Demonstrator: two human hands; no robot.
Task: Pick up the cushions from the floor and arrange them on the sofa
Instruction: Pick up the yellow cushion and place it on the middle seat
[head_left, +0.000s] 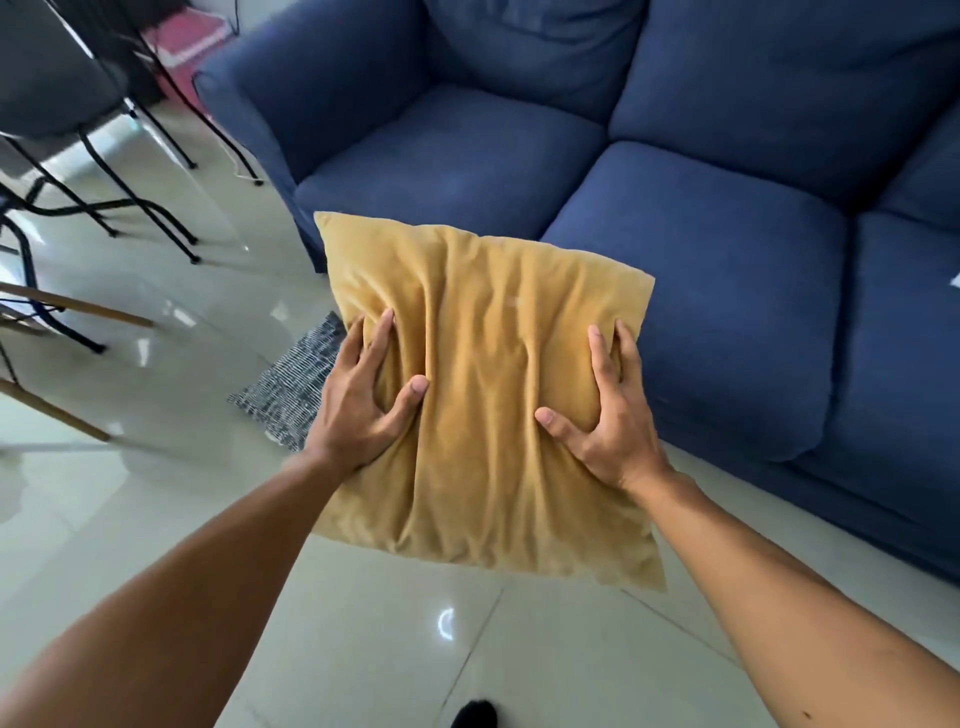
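I hold a mustard-yellow cushion (483, 332) in the air above the floor, in front of the blue sofa (691, 244). My left hand (363, 400) grips its left side and my right hand (608, 415) grips its right side, fingers pressed into the fabric. A second cushion (293, 387), with a black-and-white pattern, lies on the floor to the left, partly hidden behind the yellow one and my left hand. The sofa's seat cushions are bare.
Glossy pale floor tiles (389, 639) spread below. Dark chairs with thin black metal legs (130, 197) stand at the left, and wooden legs (78, 306) stick in from the left edge. A pink box (192, 41) sits behind the sofa arm.
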